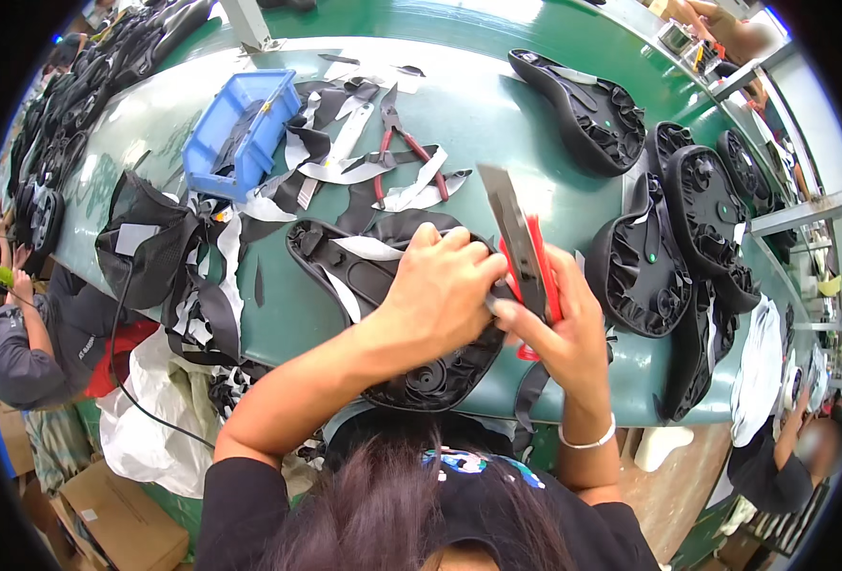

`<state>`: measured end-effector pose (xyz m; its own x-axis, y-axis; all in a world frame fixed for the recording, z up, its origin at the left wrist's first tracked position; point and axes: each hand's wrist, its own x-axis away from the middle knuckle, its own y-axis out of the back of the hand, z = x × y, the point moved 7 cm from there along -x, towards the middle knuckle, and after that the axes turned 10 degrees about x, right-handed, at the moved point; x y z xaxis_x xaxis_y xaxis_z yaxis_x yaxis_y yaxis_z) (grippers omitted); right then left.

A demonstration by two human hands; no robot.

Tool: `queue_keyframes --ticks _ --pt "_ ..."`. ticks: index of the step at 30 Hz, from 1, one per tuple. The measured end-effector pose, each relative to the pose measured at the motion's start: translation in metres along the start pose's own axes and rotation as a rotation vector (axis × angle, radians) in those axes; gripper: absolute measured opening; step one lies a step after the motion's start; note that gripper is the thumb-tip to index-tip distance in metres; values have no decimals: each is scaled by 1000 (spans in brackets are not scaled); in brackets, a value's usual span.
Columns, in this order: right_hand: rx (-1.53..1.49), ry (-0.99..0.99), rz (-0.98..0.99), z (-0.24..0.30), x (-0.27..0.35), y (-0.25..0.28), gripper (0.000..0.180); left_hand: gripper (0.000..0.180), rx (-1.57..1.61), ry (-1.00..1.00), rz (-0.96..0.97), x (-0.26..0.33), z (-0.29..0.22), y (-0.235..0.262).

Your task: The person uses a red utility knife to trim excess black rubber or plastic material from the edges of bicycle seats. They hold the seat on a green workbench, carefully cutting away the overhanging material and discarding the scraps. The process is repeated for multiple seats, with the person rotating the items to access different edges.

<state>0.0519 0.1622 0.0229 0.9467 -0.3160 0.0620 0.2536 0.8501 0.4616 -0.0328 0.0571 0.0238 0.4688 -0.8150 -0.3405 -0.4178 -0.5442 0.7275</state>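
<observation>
In front of me on the green table lies a black padded shell (pixel 430 374), shaped like a seat, hollow side up, with its cover folded over the rim and pale strips along it. My left hand (pixel 442 290) is closed in a fist over its right part; what the fingers grip is hidden, though a dark bit shows beside them. A red utility knife (pixel 532 266) with a wide grey blade is in my right hand (pixel 565 328), its blade pointing up and away. The two hands nearly meet above the shell's right edge.
Red-handled nippers (pixel 389 143) lie among black and white fabric offcuts (pixel 345 173) beyond the shell. A blue bin (pixel 240 133) and a black mesh bag (pixel 145 233) stand left. More black shells (pixel 644 252) are at the right. Co-workers (pixel 26 333) sit at both sides.
</observation>
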Motion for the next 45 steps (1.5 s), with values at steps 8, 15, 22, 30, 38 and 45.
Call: queue_keyframes --ticks 8,15,22,30,38,45 --pt "987 381 177 -14 21 19 62 23 281 76 42 -8 16 -4" --pt "708 126 -94 -13 86 -10 66 15 1605 380 -591 10 44 22" --pt "1004 111 5 -5 40 -7 56 15 1733 308 -168 -3 15 2" --pt "964 64 -33 2 50 -9 54 21 2317 65 -576 -2 66 33" --pt "957 321 -105 -1 14 12 51 20 1661 496 -324 -16 60 13" --pt "940 170 -58 -7 42 -7 53 22 2315 -102 -794 1 96 58"
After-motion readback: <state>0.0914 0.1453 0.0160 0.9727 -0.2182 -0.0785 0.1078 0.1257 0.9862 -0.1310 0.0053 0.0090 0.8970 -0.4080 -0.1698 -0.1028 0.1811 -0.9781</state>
